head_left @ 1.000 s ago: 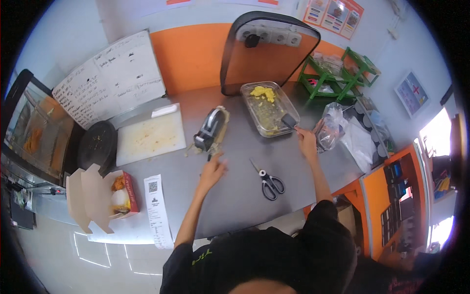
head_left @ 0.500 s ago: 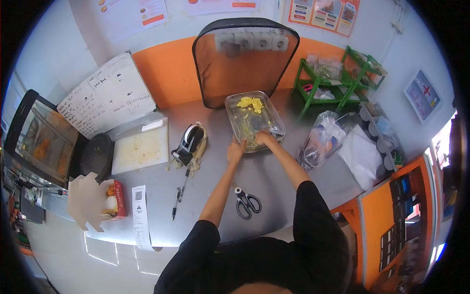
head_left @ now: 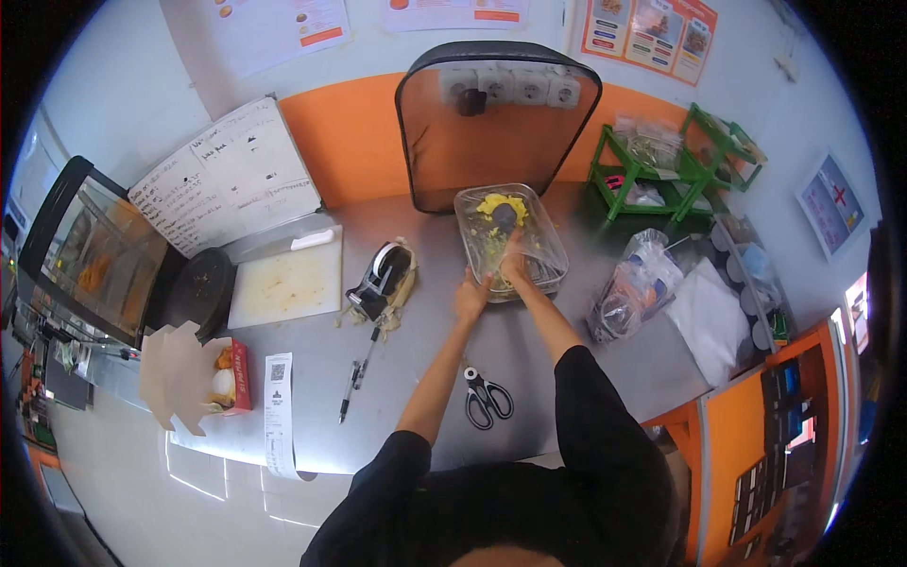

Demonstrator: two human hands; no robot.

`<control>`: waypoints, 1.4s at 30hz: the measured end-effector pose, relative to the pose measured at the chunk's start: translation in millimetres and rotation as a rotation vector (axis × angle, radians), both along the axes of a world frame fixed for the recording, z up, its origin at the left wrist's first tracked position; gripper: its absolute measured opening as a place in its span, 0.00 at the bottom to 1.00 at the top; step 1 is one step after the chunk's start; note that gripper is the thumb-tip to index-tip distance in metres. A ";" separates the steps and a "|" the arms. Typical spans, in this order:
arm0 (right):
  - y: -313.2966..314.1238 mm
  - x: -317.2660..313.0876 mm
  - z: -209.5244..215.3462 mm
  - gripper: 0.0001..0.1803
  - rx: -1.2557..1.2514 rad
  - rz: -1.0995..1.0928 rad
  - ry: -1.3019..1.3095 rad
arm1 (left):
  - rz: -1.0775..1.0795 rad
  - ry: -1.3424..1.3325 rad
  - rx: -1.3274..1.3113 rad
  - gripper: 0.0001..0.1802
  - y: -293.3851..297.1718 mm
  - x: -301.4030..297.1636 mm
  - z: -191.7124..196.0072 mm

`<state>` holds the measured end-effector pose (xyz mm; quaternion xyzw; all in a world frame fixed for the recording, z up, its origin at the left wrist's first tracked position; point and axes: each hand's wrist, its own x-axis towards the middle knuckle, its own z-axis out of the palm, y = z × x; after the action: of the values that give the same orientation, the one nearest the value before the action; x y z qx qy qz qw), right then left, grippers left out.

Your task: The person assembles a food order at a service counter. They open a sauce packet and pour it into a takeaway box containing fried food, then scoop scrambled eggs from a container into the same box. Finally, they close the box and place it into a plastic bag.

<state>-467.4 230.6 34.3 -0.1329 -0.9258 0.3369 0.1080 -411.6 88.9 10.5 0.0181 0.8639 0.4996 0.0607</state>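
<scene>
A clear rectangular food tray (head_left: pixel 540 244) sits on the steel table in front of me. Soft yellow food (head_left: pixel 489 203) is heaped at its far end, and smears of it cling to the bottom. My left hand (head_left: pixel 471 297) is closed on the tray's near left corner, thumb over the rim. In my right hand (head_left: pixel 513 262), closed round its handle, is a spoon with a dark rounded bowl (head_left: pixel 504 217). The bowl lies against the yellow heap; most of the handle is hidden by my fingers.
Behind the tray stands a black-rimmed mesh cover (head_left: pixel 501 132). Left are a tape dispenser (head_left: pixel 378 279), pens (head_left: pixel 351 378), a cutting board (head_left: pixel 288 283) with a knife, a receipt (head_left: pixel 279 416) and an open food box (head_left: pixel 227 383). Scissors (head_left: pixel 487 399) lie nearby. Right are plastic bags (head_left: pixel 638 288) and green racks (head_left: pixel 652 180).
My right hand has moved from the tray's near end toward the far end, bringing the spoon's bowl to the yellow heap. My left hand stays on the near corner. The whole view has shifted slightly.
</scene>
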 end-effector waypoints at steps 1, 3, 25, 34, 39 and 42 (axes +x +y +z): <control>10.7 -7.7 -13.2 0.30 0.005 -0.011 0.081 | -0.004 0.016 0.002 0.43 4.9 2.7 4.9; 11.8 -21.9 -23.7 0.27 0.033 -0.093 0.206 | -0.022 0.012 -0.019 0.43 3.2 6.5 9.7; -1.1 105.4 73.8 0.17 0.514 0.297 -0.224 | 0.067 0.066 -0.057 0.36 3.2 3.4 -10.2; 12.9 122.3 79.8 0.09 0.375 0.283 0.185 | -0.049 0.455 0.359 0.35 -23.0 14.5 -24.2; 8.8 123.7 102.8 0.09 0.378 0.435 -0.233 | -0.075 0.001 0.425 0.34 -19.0 28.4 5.2; 20.9 111.1 70.1 0.08 0.563 0.451 -0.163 | -0.078 -0.010 0.425 0.33 -18.8 26.8 11.7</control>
<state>-356.2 251.5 104.4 0.0831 -0.9938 0.0727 -0.0109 -384.8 70.1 22.2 0.0612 0.7375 0.6679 0.0791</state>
